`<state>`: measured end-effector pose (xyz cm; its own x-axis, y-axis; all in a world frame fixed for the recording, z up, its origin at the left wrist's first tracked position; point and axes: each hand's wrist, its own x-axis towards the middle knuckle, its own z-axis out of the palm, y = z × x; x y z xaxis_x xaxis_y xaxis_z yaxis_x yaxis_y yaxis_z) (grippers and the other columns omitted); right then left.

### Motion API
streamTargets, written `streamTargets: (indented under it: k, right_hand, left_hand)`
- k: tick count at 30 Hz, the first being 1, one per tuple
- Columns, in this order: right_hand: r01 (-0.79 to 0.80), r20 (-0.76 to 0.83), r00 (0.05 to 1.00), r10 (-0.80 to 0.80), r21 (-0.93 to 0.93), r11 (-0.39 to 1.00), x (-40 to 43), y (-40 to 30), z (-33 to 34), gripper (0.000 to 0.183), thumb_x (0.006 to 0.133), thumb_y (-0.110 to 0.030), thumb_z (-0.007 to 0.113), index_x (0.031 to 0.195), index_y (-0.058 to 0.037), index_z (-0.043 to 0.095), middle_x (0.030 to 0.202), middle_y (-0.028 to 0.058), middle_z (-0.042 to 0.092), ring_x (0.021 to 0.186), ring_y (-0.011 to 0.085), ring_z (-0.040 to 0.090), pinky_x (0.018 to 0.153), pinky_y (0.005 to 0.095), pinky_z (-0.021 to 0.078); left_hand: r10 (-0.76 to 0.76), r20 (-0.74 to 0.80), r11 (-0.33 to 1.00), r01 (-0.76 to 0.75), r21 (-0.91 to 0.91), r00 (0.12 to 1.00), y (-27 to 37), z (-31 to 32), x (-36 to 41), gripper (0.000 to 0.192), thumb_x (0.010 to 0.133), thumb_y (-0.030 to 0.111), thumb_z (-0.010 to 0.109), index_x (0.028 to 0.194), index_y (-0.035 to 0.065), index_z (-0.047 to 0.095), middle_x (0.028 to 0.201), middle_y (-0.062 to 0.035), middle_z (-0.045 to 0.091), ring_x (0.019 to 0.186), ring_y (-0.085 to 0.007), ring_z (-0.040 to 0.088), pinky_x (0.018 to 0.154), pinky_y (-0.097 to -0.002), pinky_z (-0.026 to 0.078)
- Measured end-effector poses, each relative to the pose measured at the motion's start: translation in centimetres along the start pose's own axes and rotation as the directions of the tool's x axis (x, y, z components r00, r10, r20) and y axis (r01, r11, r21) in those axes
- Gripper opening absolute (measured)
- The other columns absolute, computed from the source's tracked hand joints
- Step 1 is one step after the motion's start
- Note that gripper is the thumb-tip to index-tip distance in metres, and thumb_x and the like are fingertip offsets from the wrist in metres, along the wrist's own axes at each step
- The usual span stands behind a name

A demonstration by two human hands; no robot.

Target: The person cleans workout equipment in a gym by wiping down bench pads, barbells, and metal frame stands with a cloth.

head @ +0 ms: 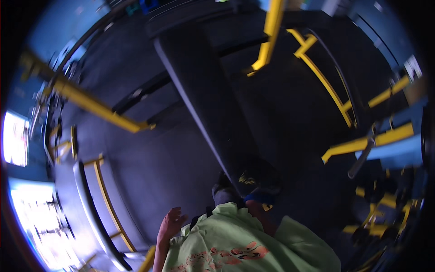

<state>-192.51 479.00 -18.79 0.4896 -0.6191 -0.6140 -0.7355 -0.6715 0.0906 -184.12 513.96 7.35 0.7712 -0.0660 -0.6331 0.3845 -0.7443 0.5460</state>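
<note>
A long black padded bench (207, 91) stretches from just before my legs toward the far side, its left edge catching light. My left hand (173, 219) hangs beside my light green shirt (224, 238), fingers loosely curled and apart, with nothing in it. Low in front of my body, my right hand (250, 205) is dark and blurred. It is beside a blue item (260, 198), possibly fabric, and a small yellow patch (267, 206); whether it grips anything is unclear. A dark thing with yellow markings (247, 178) shows at the bench's near end.
Yellow steel uprights rise left (98, 108) and right (268, 37) of the bench, above a dark floor (149, 163). Another padded bench (90, 207) stands at left. Yellow-framed equipment (326, 81) and a metal bar (362, 159) are at right. Bright openings (37, 217) line the left wall.
</note>
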Motion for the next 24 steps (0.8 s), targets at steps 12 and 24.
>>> streamTargets:
  k: [12, 24]
  right_hand:
    - [-0.39, -0.038, 0.795, 0.606, 0.733, 0.557, 8.8, 0.6, -11.2, 0.041, 0.088, -0.031, 0.056, 0.123, -0.0109, 0.06, 0.142, 0.0154, 0.043, 0.13, 0.0401, 0.038, 0.1, 0.0611, 0.0365]
    - [-0.496, -0.107, 0.828, 0.551, 0.321, 0.807, 8.3, -1.9, -15.4, 0.054, 0.087, -0.043, 0.055, 0.128, -0.0079, 0.058, 0.133, 0.0184, 0.052, 0.129, 0.0432, 0.04, 0.106, 0.0591, 0.0263]
  left_hand:
    - [0.453, 0.559, 0.638, -0.691, 0.341, 0.694, 24.4, 0.4, 17.9, 0.057, 0.083, 0.033, 0.071, 0.125, -0.0008, 0.053, 0.122, -0.0228, 0.059, 0.116, -0.0349, 0.057, 0.099, -0.041, 0.045]
    - [0.382, 0.834, -0.153, -0.862, 0.483, 0.399, 30.3, 12.2, 34.6, 0.065, 0.08, 0.037, 0.067, 0.136, 0.0112, 0.048, 0.148, -0.0245, 0.03, 0.139, -0.0399, 0.025, 0.112, -0.0557, 0.017]
